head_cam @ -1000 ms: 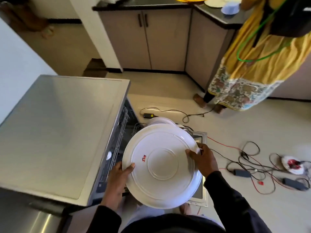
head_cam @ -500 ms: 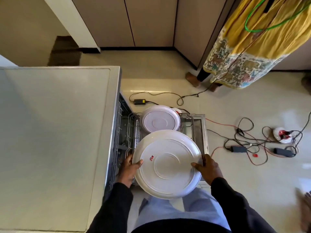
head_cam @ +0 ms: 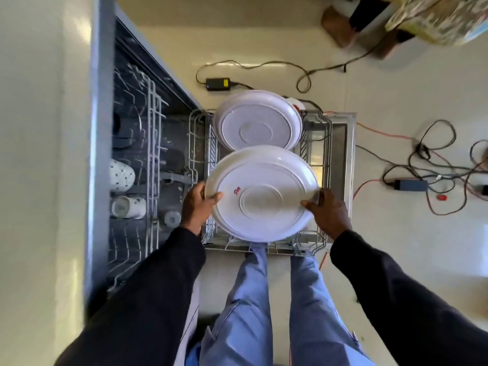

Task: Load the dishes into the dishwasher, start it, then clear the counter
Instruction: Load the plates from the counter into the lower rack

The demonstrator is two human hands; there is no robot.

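I hold a large white plate (head_cam: 261,192) underside up, with a small red mark near its centre ring. My left hand (head_cam: 196,204) grips its left rim and my right hand (head_cam: 326,210) grips its right rim. The plate hangs over the pulled-out lower rack (head_cam: 315,138) of the open dishwasher (head_cam: 103,128). A second white plate (head_cam: 257,120) stands in the rack just beyond it. The upper rack (head_cam: 153,114) at the left holds white spotted cups (head_cam: 121,175).
The dishwasher's steel top (head_cam: 39,154) fills the left side. Cables, a black adapter (head_cam: 217,83) and a power strip (head_cam: 410,184) lie on the tiled floor to the right and beyond the rack. Another person's feet (head_cam: 338,27) stand at the top right.
My view has tilted steeply down over the open dishwasher. Both hands have carried the plate lower, closer to the lower rack, right behind the standing plate.
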